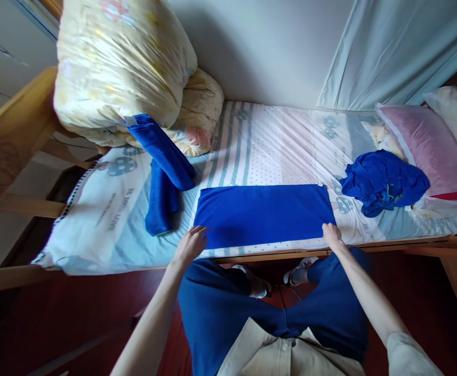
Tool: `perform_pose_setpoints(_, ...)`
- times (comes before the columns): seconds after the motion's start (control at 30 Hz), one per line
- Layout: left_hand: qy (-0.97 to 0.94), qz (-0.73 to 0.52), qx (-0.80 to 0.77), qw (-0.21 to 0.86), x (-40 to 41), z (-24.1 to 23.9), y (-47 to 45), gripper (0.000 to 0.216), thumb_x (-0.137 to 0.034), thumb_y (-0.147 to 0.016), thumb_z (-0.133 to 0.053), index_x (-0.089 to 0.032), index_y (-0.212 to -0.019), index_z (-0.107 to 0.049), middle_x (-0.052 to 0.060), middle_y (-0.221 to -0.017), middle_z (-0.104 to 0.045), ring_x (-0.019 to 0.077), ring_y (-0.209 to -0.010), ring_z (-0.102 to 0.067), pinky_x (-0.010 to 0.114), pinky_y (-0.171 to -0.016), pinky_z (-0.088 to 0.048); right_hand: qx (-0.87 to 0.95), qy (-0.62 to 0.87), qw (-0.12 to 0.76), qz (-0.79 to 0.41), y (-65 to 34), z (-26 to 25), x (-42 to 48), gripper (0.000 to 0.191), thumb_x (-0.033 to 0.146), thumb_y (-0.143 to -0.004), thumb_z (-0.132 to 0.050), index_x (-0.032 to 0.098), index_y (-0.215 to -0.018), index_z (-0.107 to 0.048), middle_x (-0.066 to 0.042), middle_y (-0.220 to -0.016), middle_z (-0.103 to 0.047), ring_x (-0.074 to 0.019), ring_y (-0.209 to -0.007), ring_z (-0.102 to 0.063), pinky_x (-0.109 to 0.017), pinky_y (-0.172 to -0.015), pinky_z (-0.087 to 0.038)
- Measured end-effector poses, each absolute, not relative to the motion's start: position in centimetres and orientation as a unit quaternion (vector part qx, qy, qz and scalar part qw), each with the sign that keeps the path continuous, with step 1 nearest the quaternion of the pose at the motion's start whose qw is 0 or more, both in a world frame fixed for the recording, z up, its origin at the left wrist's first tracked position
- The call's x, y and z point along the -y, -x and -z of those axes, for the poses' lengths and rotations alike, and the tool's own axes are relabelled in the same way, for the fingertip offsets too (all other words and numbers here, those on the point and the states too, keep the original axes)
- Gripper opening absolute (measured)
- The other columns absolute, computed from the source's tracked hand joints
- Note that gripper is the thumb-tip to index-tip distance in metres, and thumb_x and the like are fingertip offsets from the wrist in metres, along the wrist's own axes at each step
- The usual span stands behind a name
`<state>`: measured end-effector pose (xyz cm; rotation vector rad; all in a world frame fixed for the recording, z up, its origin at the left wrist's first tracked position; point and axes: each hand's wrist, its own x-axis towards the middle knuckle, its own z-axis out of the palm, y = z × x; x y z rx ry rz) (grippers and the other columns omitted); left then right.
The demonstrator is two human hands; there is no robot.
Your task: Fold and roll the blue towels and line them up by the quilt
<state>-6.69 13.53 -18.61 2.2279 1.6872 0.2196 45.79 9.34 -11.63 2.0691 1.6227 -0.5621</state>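
Observation:
A blue towel (263,214) lies flat as a long rectangle along the front of the bed, its long sides running left to right. My left hand (192,243) is closed at its left end, near the front corner. At the right end, my right hand (332,235) has its fingers closed on the edge by the other front corner. The fingertips of both hands are partly hidden. To the left are two folded blue towels, one (164,151) leaning across the other (158,203). A crumpled heap of blue cloth (385,180) sits to the right.
The bed (119,240) has a patterned sheet and a wooden front rail (404,243). A large yellowish bundle of bedding (127,62) stands at the back left, against a wooden end frame (21,136). A pink pillow (428,141) lies at the right, near a pale curtain (404,52).

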Motion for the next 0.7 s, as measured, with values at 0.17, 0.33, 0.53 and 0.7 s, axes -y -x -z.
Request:
perform_pose_setpoints(0.17,-0.710,-0.201,-0.650,0.182,-14.7,21.2,-5.0,0.052,-0.026,-0.097,-0.040,-0.016,-0.147,-0.053,0.017,-0.155,-0.050,0.0331,-0.149,-0.040,0.055,-0.121,-0.035,-0.672,-0.693,0.007,0.262,-34.4,14.2,-11.6,0.051,0.002,-0.092,-0.043,0.014,-0.137,-0.063,-0.015,-0.138,-0.065,-0.0254,-0.130,-0.059,-0.036,-0.113,-0.046)
perform_pose_setpoints(0.33,-0.677,-0.232,-0.675,0.180,-12.6,26.2,-9.5,0.057,-0.026,-0.098,-0.039,-0.015,-0.154,-0.046,0.018,-0.163,-0.040,0.0322,-0.156,-0.028,0.059,-0.126,-0.024,-0.744,-0.552,-0.163,0.340,-21.8,19.4,-12.8,0.051,0.014,-0.101,-0.040,0.011,-0.151,-0.049,-0.013,-0.160,-0.045,-0.0197,-0.149,-0.041,-0.033,-0.125,-0.034)
perform_pose_setpoints(0.53,-0.668,-0.270,-0.679,0.142,-12.3,27.6,-8.8,0.055,-0.029,-0.098,-0.041,-0.015,-0.150,-0.051,0.016,-0.159,-0.047,0.0290,-0.153,-0.034,0.052,-0.127,-0.024,-0.721,-0.518,-0.279,0.365,-21.3,24.2,-13.9,0.054,0.020,-0.105,-0.036,0.014,-0.159,-0.039,-0.011,-0.163,-0.042,-0.0174,-0.152,-0.039,-0.035,-0.125,-0.037)
perform_pose_setpoints(0.7,-0.656,-0.280,-0.688,0.133,-12.5,26.4,-9.7,0.053,-0.026,-0.098,-0.040,-0.016,-0.147,-0.055,0.016,-0.156,-0.050,0.0293,-0.152,-0.038,0.052,-0.126,-0.025,-0.721,-0.540,-0.310,0.305,-29.3,24.9,-13.1,0.056,0.018,-0.106,-0.032,0.020,-0.161,-0.035,-0.008,-0.162,-0.044,-0.0168,-0.149,-0.043,-0.034,-0.123,-0.041)
